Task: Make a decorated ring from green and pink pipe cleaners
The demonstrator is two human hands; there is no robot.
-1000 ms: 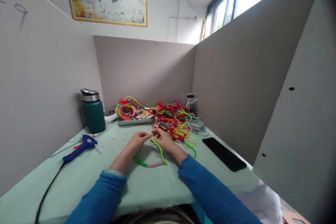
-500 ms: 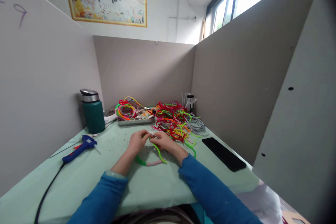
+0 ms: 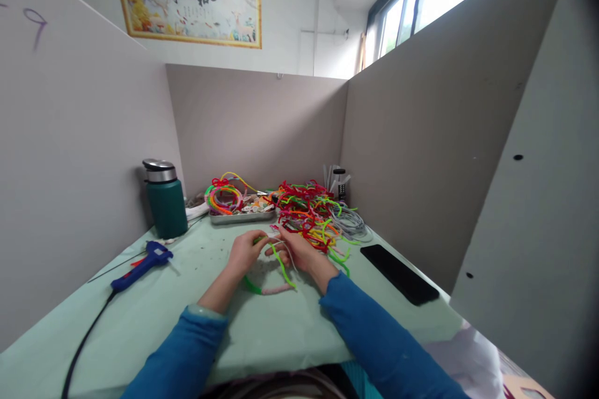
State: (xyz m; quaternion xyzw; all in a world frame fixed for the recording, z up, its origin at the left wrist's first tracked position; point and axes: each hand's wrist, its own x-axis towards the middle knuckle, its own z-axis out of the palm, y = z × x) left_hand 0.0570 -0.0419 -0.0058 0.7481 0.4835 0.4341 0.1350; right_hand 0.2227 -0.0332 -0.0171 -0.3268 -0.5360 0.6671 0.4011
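My left hand (image 3: 246, 252) is closed in a pinch on a fuzzy pipe cleaner, whose bright green end (image 3: 284, 271) hangs down between my hands. Below it curves a dark green and pale pink stretch (image 3: 275, 290) of pipe cleaner, forming part of a loop over the table. Close beside, my right hand (image 3: 302, 251) has its thumb and fingers around a thin pale wire (image 3: 291, 254) that bends down past the green end. My fingers hide where the wire and pipe cleaner meet.
Behind my hands lie a heap of coloured pipe cleaners (image 3: 309, 212), a coil of grey wire (image 3: 349, 224) and a metal tray (image 3: 243, 219) of small pieces. At left are a blue glue gun (image 3: 143, 265) and a green bottle (image 3: 167, 209); at right, a black phone (image 3: 399, 274). Partitions enclose the table.
My right hand has turned and shifted slightly up and right, its fingers loosening apart from the left. More of the thin wire shows. My left hand has stayed in place.
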